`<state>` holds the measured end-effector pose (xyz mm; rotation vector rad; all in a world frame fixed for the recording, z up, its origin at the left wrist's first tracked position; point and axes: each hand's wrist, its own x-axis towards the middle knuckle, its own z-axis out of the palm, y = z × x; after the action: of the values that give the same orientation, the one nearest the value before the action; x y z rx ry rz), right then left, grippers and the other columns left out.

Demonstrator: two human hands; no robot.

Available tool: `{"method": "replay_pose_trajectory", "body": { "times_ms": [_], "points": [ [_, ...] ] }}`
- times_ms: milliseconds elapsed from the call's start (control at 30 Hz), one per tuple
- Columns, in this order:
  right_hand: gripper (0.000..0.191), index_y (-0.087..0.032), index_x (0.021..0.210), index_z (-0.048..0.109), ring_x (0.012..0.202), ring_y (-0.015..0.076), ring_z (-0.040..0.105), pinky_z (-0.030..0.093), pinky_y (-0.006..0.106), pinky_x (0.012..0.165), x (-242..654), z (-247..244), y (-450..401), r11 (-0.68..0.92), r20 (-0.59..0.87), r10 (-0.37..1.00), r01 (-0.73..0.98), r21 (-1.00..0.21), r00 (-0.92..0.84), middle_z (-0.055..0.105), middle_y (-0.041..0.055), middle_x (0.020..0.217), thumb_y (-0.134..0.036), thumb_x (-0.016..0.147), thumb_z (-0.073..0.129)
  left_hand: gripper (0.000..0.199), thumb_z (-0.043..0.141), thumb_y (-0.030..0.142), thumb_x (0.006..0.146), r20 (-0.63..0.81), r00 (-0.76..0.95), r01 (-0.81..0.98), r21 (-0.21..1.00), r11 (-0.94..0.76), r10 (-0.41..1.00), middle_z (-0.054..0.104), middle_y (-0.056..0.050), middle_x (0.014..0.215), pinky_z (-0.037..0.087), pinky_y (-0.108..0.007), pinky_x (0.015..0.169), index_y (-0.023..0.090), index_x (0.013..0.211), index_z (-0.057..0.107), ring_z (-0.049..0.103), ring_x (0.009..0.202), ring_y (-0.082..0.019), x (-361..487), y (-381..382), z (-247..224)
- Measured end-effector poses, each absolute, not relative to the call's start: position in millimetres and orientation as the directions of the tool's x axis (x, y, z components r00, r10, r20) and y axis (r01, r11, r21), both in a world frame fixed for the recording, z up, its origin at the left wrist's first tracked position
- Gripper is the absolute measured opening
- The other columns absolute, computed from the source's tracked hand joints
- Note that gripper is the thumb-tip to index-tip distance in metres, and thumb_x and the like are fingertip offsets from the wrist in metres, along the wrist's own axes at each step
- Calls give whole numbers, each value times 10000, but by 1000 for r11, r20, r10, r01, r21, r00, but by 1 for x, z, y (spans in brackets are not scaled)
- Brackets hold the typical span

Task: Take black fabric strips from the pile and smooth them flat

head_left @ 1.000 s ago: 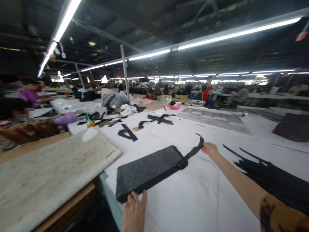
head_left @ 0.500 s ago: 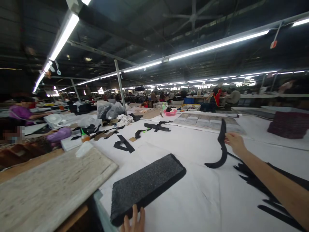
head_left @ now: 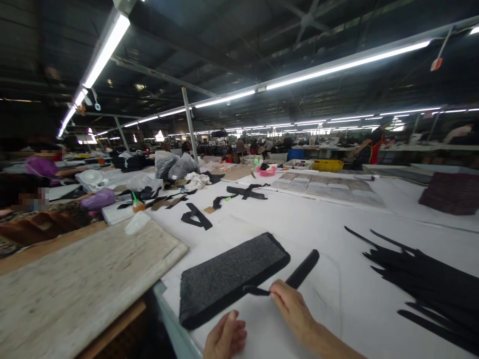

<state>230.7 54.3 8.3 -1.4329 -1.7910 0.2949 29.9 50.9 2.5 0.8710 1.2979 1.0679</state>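
My right hand [head_left: 292,304] pinches a black fabric strip [head_left: 305,269] by its middle. One narrow end of the strip points left beside the front edge of a stack of dark grey fabric panels [head_left: 232,276]; the wider end slants up to the right. Just in front of the stack is my left hand [head_left: 225,335], empty, its fingers loosely bent and apart from the thumb. On the right, a spread pile of black fabric strips [head_left: 426,279] lies on the white table surface [head_left: 325,219].
A stone-like board [head_left: 86,279] fills the left foreground. Black scraps [head_left: 196,217], a glue bottle [head_left: 137,203] and a purple bag [head_left: 98,198] lie farther back. A dark red stack [head_left: 449,193] stands at right. A person in purple [head_left: 41,166] is at far left.
My right hand has brought the black strip from the right down to the stack's front edge. My left hand has come off the stack and moved slightly right.
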Motion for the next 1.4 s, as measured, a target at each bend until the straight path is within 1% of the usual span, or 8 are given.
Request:
{"method": "replay_pose_trajectory", "body": {
  "times_ms": [167,300,500,600,733,1000,1233,1400],
  "points": [
    [199,-200,817,607,752,156,544,424,260,673,206,-2,35,464,435,847,826,-321,-307,603,24,816,-161,910,436,371,705,410,675,-358,-10,-111,928,354,934,644,-24,585,500,-244,509,121,888,610,620,517,-149,23,49,20],
    [257,-179,878,654,809,183,534,420,299,711,205,-2,20,575,351,788,808,-129,-505,626,63,886,-112,915,409,167,577,181,748,-392,11,69,918,390,920,575,35,491,467,-192,467,115,898,608,578,458,-110,13,41,28],
    [294,-191,942,667,861,184,542,431,314,773,212,7,17,571,346,804,789,-226,-483,633,65,974,-101,920,388,279,414,114,791,-380,-25,303,879,370,925,607,-1,605,466,-201,485,106,994,605,593,532,-117,9,37,33],
    [285,-193,956,662,881,180,551,442,306,790,210,13,23,556,366,817,777,-296,-446,628,62,973,-114,919,390,279,472,165,786,-297,25,482,840,248,955,628,-8,665,465,-217,549,130,1026,611,599,597,-131,15,39,34],
    [249,-196,990,647,917,186,545,438,325,835,201,22,36,527,288,846,785,-325,-449,617,63,1005,-113,894,433,449,485,27,683,-164,68,735,675,61,984,677,-32,785,446,-255,699,149,1098,604,607,741,-163,24,42,34],
    [206,-194,970,644,920,191,522,375,312,817,178,19,50,564,72,821,787,-250,-566,603,42,952,-96,867,495,448,434,9,695,-91,66,813,583,-1,994,685,-57,832,436,-277,751,150,1069,637,604,812,-184,8,30,26],
    [185,-176,771,634,766,171,488,352,292,707,170,2,51,672,287,732,726,-149,-618,571,29,776,-112,885,504,328,405,56,812,-43,119,881,465,-86,992,676,-60,906,444,-278,798,181,932,683,584,916,-194,-2,20,27],
    [162,-161,789,632,744,169,464,359,289,687,175,-5,48,752,443,617,653,-90,-650,565,34,768,-124,888,509,295,412,73,848,-3,213,919,341,-199,977,651,-49,905,455,-285,743,204,915,667,566,897,-204,-3,14,27]
  ]
}}
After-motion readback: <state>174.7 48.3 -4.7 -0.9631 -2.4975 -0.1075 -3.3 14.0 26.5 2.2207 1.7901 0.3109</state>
